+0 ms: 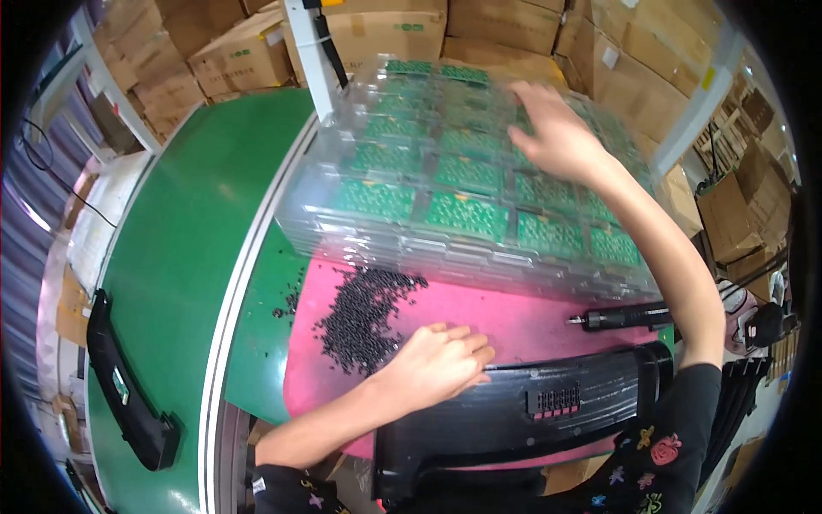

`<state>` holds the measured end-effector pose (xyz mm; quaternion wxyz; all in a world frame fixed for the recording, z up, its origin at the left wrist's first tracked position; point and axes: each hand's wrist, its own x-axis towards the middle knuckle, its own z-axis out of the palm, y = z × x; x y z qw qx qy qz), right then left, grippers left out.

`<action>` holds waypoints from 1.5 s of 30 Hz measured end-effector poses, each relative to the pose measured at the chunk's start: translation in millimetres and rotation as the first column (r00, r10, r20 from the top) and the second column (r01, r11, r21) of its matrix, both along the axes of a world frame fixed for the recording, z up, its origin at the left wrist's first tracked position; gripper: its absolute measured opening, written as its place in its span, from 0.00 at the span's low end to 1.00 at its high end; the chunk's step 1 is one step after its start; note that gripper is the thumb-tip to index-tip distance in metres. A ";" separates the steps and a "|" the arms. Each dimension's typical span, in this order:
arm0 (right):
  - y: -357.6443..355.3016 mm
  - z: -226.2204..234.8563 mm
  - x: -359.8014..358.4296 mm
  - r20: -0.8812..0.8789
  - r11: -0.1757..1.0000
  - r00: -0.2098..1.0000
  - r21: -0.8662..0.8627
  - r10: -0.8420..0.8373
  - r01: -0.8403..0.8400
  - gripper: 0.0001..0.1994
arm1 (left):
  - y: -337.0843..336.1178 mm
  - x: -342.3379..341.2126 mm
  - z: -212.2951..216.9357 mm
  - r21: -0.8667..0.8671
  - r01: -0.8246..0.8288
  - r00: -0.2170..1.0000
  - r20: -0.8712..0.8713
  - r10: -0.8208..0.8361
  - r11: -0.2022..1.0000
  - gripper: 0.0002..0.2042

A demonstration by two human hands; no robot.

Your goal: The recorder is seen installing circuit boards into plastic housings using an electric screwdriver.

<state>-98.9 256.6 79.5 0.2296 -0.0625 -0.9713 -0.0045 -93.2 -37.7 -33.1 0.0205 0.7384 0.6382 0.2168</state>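
Observation:
A long black plastic housing (514,403) lies across the near side of the pink mat, with a small slotted opening right of its middle. My left hand (441,364) is closed at the housing's far left edge, its fingers curled; the thumb is hidden. Farther off, my right hand (556,128) reaches over stacked clear plastic trays (308,206), thumb and fingers apart and nothing visible in them. Green circuit boards (467,214) sit in rows in the tray pockets. Beside my left hand is a spread pile of small black parts (364,317), probably screws.
A black electric screwdriver (621,317) lies on the pink mat (514,325) at the right. Left of a metal rail (248,265), a green conveyor belt (188,248) carries another curved black housing (128,385). Cardboard boxes (368,43) are stacked behind the trays.

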 end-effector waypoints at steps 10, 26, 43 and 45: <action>96.6 -64.0 -208.2 0.229 0.914 0.894 -0.037 -0.385 0.403 0.26 | -13.0 -18.6 -7.2 0.056 0.085 0.996 0.021 -0.086 0.995 0.04; -71.7 -12.4 -9.1 -0.357 0.517 0.926 -0.774 0.120 -0.365 0.13 | -12.3 -25.9 34.3 0.242 -0.427 0.791 0.566 0.231 0.871 0.30; -122.8 -12.1 250.9 -0.320 0.960 0.913 -0.030 0.255 -0.278 0.30 | 26.0 49.7 84.2 -0.077 0.169 0.777 0.624 -0.085 0.983 0.29; -123.3 -20.3 270.6 -0.275 0.966 0.938 -0.085 0.212 -0.243 0.30 | 29.1 48.7 84.1 -0.180 0.196 0.759 0.650 -0.033 0.964 0.27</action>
